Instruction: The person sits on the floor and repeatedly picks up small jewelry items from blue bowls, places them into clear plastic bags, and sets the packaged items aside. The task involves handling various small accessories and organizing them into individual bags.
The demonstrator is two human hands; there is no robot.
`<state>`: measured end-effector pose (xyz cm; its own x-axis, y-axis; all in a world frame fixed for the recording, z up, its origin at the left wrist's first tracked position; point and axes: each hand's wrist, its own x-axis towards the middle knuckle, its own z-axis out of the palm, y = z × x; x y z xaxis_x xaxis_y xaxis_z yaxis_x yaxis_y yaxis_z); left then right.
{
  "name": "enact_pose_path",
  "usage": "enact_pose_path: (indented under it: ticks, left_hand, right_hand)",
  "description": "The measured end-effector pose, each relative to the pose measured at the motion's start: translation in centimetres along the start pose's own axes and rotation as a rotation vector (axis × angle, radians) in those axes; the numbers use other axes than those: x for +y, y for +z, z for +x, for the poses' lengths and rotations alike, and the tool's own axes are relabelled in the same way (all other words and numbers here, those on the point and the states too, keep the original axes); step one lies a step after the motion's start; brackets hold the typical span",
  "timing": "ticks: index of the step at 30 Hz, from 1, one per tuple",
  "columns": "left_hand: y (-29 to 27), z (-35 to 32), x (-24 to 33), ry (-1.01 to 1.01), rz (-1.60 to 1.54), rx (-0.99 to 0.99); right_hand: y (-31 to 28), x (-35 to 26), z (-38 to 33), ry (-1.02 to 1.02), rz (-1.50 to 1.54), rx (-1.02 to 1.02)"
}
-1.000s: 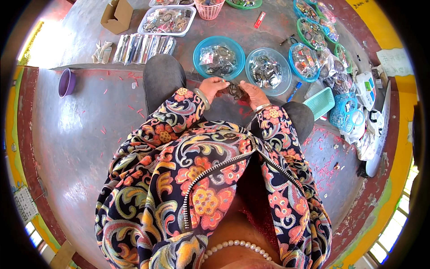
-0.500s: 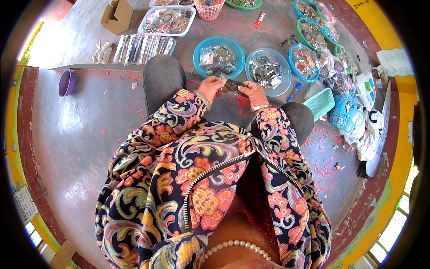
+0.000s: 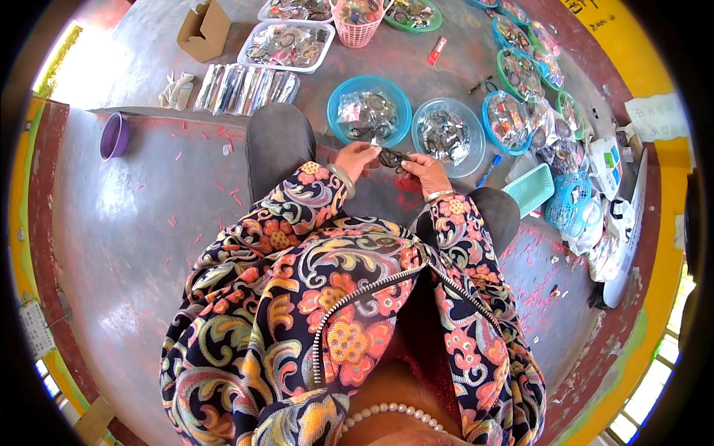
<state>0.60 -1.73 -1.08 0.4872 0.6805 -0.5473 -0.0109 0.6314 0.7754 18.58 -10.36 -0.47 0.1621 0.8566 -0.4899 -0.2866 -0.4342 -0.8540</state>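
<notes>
Small dark ring-shaped piece held between both hands, above the knees. Left hand pinches its left end, fingers closed on it; right hand grips the right end, likewise closed. Just beyond the hands: blue bowl of dark bands, clear-blue bowl beside it. Right of the right hand: blue pen, teal basket. Far left of the left hand: purple cup.

Grey-red concrete floor: blue bowls of small parts, white tray, cardboard box, purple cup, pink basket.
</notes>
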Motion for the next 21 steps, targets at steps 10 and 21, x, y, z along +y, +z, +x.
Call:
enact_pose_path:
  ticks: [10, 21]
  left_hand:
    - [-0.3, 0.4, -1.3, -0.101, 0.007, 0.036]
    - [0.4, -0.2, -0.8, -0.147, 0.056, -0.029]
  right_hand:
    - [-2.4, -0.6, 5.1, -0.59, -0.727, 0.206]
    - [0.5, -5.4, 8.5, -0.577, -1.042, 0.265]
